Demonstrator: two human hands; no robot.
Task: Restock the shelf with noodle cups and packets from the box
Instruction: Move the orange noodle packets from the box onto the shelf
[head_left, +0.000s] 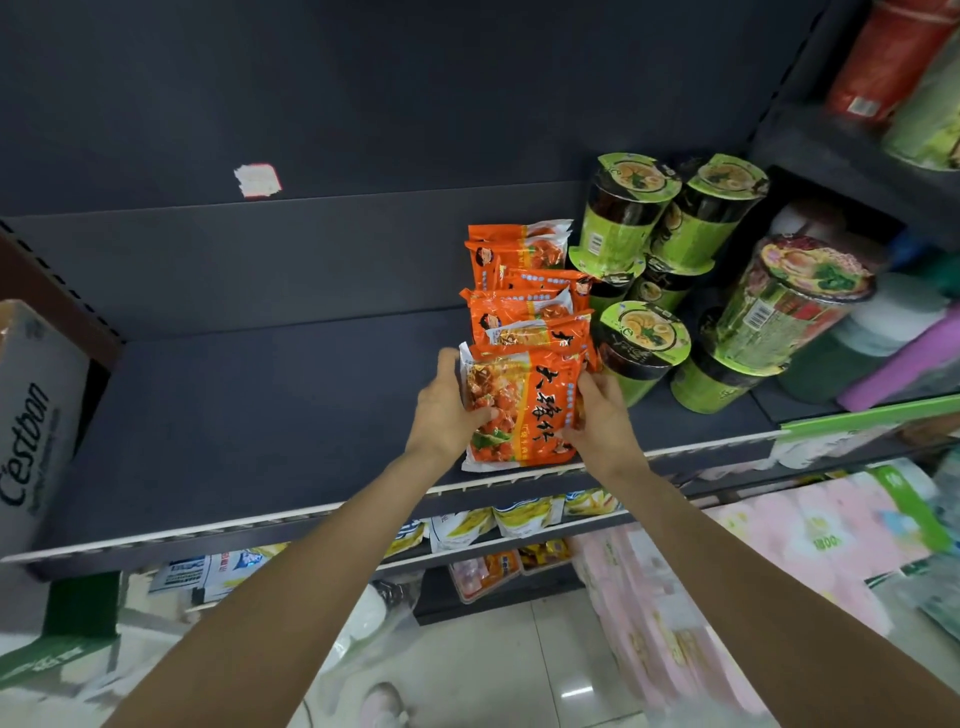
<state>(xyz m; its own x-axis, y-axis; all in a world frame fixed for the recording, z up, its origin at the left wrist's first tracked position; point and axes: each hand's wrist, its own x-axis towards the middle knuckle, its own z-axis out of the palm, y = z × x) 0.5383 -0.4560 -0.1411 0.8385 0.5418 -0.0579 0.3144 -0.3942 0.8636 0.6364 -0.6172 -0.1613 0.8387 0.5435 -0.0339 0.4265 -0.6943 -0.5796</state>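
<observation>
An orange noodle packet (524, 410) lies at the front edge of the dark shelf (249, 415). My left hand (449, 408) grips its left side with the thumb on top. My right hand (602, 410) grips its right side. Behind it, several more orange packets (519, 291) stand in a row toward the back. To the right, several green noodle cups (639, 343) are stacked in two layers, with a larger tilted cup (789, 301) beside them. The box is not in view.
A white tissue pack (36, 415) stands at the shelf's left end. The shelf's left and middle part is bare. A torn sticker (257, 180) is on the back panel. Lower shelves hold yellow packets (524, 514); pink tissue packs (753, 551) sit at lower right.
</observation>
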